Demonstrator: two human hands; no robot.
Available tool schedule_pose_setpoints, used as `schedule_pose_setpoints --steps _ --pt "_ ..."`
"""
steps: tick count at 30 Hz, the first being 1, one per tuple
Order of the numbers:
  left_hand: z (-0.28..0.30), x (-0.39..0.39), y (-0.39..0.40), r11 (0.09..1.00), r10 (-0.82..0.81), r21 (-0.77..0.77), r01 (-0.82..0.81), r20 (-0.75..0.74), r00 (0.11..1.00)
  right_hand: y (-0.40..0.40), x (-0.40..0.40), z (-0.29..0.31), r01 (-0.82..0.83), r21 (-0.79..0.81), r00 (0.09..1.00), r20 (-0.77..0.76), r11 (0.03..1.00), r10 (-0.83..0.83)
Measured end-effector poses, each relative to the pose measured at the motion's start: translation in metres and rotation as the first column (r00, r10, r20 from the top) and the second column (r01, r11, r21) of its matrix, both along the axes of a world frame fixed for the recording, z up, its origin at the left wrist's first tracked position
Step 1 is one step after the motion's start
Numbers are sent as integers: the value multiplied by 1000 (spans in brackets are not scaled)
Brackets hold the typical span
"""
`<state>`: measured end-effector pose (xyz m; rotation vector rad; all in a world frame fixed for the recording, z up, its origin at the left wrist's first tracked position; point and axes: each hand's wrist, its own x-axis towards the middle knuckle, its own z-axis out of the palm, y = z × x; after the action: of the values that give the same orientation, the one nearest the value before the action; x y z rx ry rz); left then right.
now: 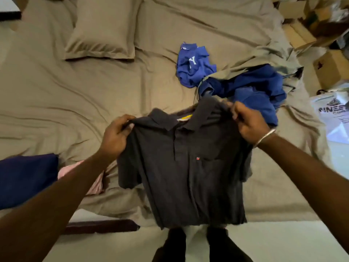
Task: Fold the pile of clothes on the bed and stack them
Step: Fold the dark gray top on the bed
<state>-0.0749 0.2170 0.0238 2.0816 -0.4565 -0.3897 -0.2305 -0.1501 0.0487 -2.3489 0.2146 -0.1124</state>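
Over bed (75,95), both hands hold dk-grey polo (188,173) by shoulders.

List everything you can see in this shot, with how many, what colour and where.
polo shirt: one, dark grey, held up over bed's near edge
blue clothes: loose pile, right of centre
folded garment: one, navy, left edge
pink cloth: one, beside the navy one
pillow: one, tan, top
bed sheet: tan
cardboard boxes: several, right
plastic bag: white, right
left hand: grips shirt's shoulder
right hand: grips other shoulder
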Motion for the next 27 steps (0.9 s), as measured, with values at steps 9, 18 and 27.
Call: schedule_pose_setpoints --steps 9,18,27 --pt "-223 90 -72 744 110 637 -201 180 977 -51 114 -241 -68 -251 914 -403 966 -40" --pt "-323 2 -93 696 -122 714 76 13 992 -42 57 -349 -158 -477 907 -416 865 -64" --pt "-309 -15 -125 759 -26 639 -123 219 975 -65 42 -334 63 -198 988 -123 978 -89"
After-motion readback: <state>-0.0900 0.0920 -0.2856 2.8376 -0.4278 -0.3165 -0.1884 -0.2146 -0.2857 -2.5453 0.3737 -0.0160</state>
